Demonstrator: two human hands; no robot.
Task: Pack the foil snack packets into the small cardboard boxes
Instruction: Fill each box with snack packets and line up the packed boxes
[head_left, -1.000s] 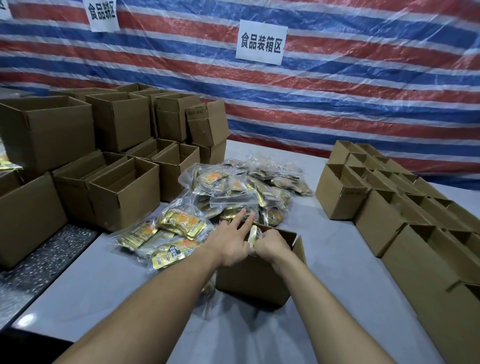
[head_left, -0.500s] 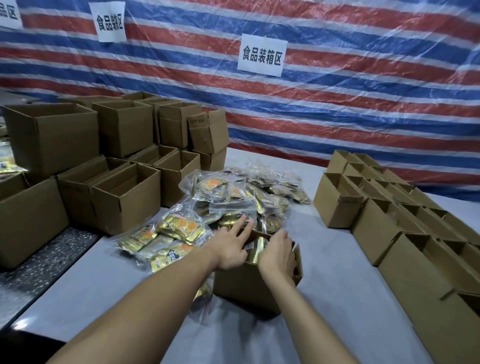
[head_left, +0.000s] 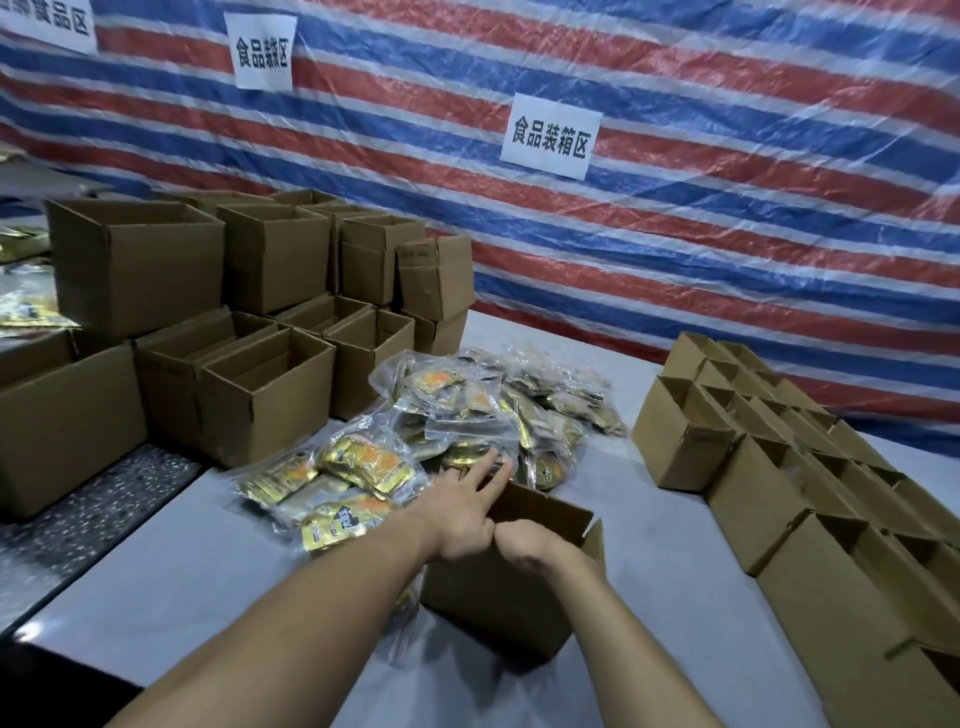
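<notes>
Left hand (head_left: 465, 512) fingers spread over box (head_left: 498, 608) rim, right hand (head_left: 524, 545) inside, fingers hidden, sign (head_left: 550, 137) reads 食品装箱区

Two hands (head_left: 467, 512), three wall signs (head_left: 551, 136) — boxes (head_left: 498, 587) and packets (head_left: 363, 460) beyond counting.

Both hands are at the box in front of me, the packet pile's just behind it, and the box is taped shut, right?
Not shut: the head view shows the box open-topped. The left hand and right hand are at it, and the packet pile lies just behind it.
</notes>
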